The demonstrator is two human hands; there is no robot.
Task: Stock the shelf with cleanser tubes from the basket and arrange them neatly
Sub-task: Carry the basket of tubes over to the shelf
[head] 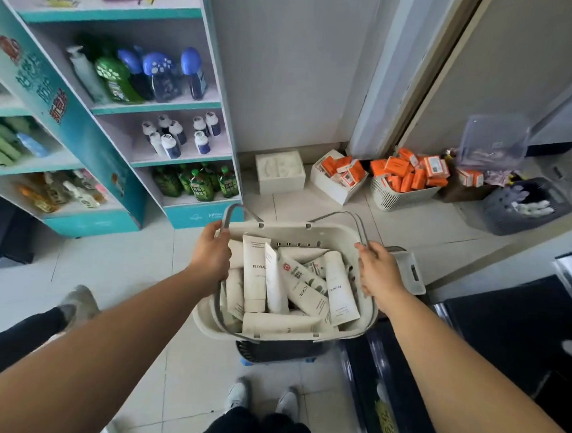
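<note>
— Cleanser tubes (256, 274), white soft plastic, flat-crimped ends: one loose heap, lying crosswise inside the cream plastic basket (310, 231) with grey loop handles. None that I can pick out on a shelf.
— Held how?
— Left hand (210, 255): fingers curled round the left handle. Right hand (380, 272): fingers hooked over the right handle at the rim. Directly beneath, a dark slatted crate (279, 353); whether the basket rests on it, I cannot tell.
— Hazards, itemised?
— One: several tubes lean up near the rim, so any tilt between the two hands would likely tip them onto the pale tiled floor (193, 394). Two: the handles look hinged; an uneven pull could swing the load. Three: the teal-edged white shelf unit (157, 106) to the left shows bottles and pouches on every visible tier, so a careless push could topple neighbours. Four: a bystander's grey shoe (78, 300) sits near the path to that unit; a trip is possible.
</note>
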